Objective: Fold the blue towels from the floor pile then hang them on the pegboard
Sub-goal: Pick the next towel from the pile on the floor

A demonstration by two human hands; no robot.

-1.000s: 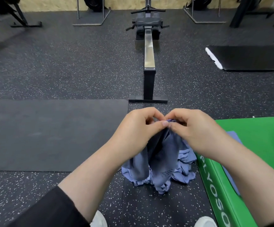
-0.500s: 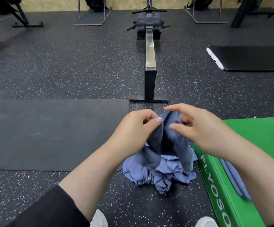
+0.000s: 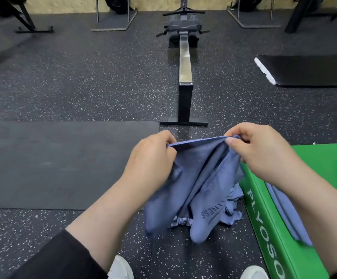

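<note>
With my left hand (image 3: 153, 158) and right hand (image 3: 262, 152) now drawn apart, fingers (image 3: 231, 140) pinching the blue towel (image 3: 199, 178) at its top edge, I am stretching it open above the floor pile (image 3: 231, 215), ready for folding.

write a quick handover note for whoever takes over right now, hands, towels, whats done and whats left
Left hand and right hand each pinch a top corner of one blue towel, stretched between them above the floor pile.
Another blue towel lies on the green plyo box.
Done: one towel lifted and opened out.
Left: fold it, fold the rest of the pile, hang all on the pegboard, which is not in view.
</note>
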